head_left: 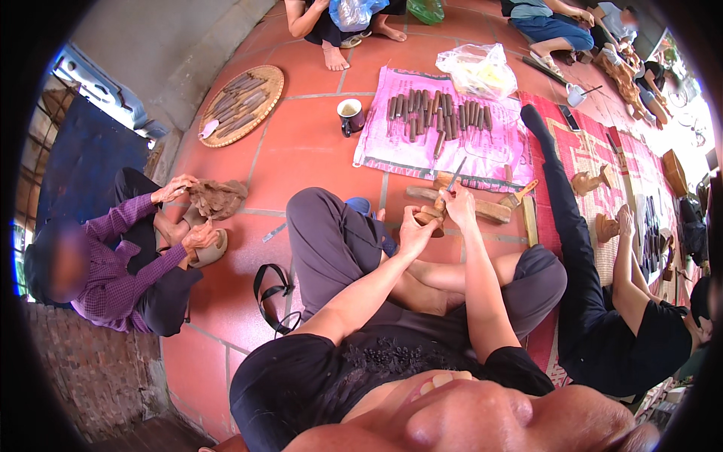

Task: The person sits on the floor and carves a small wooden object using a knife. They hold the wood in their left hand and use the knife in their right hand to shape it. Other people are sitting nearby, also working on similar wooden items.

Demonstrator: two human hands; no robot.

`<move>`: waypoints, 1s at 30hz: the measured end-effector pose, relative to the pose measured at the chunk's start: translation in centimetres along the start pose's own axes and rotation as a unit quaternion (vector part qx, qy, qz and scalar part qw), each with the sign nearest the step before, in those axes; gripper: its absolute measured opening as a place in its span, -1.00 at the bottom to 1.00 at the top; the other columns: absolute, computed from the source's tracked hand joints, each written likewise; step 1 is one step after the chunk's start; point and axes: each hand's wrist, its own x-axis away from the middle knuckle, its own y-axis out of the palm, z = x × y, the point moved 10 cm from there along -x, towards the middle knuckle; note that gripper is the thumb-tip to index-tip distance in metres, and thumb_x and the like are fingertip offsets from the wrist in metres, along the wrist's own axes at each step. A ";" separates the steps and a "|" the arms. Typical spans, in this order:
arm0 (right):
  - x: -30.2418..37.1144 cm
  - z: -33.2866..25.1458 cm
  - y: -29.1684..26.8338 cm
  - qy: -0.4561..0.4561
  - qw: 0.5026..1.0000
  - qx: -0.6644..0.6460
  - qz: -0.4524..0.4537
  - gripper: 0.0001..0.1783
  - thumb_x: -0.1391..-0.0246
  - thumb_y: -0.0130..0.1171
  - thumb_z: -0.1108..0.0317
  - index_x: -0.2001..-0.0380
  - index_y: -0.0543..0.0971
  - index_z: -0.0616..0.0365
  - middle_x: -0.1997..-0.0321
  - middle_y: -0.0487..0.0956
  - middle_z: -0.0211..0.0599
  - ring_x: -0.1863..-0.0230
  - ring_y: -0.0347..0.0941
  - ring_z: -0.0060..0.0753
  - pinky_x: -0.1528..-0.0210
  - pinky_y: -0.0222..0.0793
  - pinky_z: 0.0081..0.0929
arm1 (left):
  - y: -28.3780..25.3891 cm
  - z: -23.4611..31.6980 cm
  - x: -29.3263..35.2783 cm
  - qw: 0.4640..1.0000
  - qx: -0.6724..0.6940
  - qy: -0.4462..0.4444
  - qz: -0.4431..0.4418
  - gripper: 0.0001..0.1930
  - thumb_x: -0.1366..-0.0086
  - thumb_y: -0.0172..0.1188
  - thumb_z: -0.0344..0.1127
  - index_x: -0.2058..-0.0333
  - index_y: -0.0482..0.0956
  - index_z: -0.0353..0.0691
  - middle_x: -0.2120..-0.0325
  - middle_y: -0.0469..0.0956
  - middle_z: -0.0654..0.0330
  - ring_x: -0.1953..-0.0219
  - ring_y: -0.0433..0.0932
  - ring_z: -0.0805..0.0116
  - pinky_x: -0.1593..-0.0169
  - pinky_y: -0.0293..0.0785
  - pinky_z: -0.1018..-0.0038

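**Two hands working close together over a small wooden piece**

A small, rounded brown wooden piece is sitting just right of the frame's centre, above the person's crossed legs. The left hand is closing its fingers around it from the left. The right hand is pinching a slender tool with a narrow grey blade, the blade slanting upward; whether its lower end is touching the wood is hidden by the fingers.

Just beyond the hands, light-brown wooden blocks are lying on the reddish-orange tiled floor. A flat brush with a wooden handle is resting near their right end.

Farther up, at upper centre, a pink printed sheet is carrying rows of brown-handled tools, with a translucent white plastic bag lying at its top right corner. A dark mug with a pale inside is standing left of the sheet, and a round woven tan tray is holding more brown tools at upper left.

At the left edge, a co-worker in a purple checked shirt is holding a crumpled brown cloth.
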 end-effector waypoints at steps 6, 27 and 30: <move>-0.5 1.9 0.0 0.052 0.992 -0.112 -0.026 -0.67 -0.15 0.36 0.13 0.22 0.68 0.20 0.35 0.69 0.00 0.22 0.66 0.01 0.10 0.50 -0.08 | -0.4 0.6 0.2 0.999 -0.039 0.007 0.006 -0.34 -0.08 0.53 -0.06 0.01 0.37 -0.27 0.21 0.65 -0.02 0.15 0.68 0.22 0.05 0.59 0.31; 0.0 2.4 -0.6 0.051 0.996 -0.045 0.057 -0.65 -0.16 0.37 0.17 0.35 0.59 0.29 0.37 0.66 0.06 0.24 0.64 0.07 0.15 0.45 -0.05 | -0.2 0.9 0.5 0.999 -0.038 -0.005 -0.010 -0.34 -0.07 0.50 -0.06 -0.01 0.38 -0.26 0.19 0.64 -0.02 0.14 0.67 0.19 0.03 0.59 0.28; 0.0 1.5 -0.4 0.048 0.994 -0.094 0.028 -0.66 -0.16 0.36 0.19 0.36 0.60 0.32 0.39 0.66 0.05 0.29 0.65 -0.04 0.18 0.46 -0.12 | -0.7 0.5 0.2 0.999 -0.048 0.006 0.001 -0.33 -0.06 0.50 -0.04 -0.01 0.38 -0.26 0.18 0.64 -0.04 0.13 0.67 0.16 0.00 0.57 0.27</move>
